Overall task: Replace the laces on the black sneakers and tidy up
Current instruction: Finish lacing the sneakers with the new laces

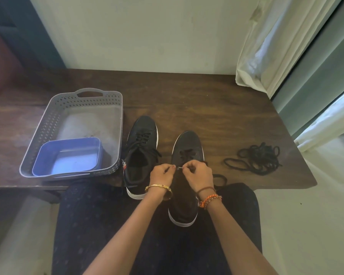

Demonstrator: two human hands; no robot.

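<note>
Pinching a lace tip (179, 168) between the fingertips of both hands, you are working right over the middle of the right-hand sneaker (187, 155), your left hand (161, 174) and right hand (198, 175) curled tight and almost touching each other. That shoe lies with its long axis running away from you, toe toward the far edge of the table (207, 100) and heel hanging over the near edge at your lap, so the eyelets sit straight ahead of your knuckles; only its lowest rows look threaded. Your right hand is nearer the loose pile of black laces (254, 159) by the right edge. The left-hand sneaker (141, 147), apparently laced, stands parallel just beside the grey basket (72, 100), which holds a blue tub (68, 157).
</note>
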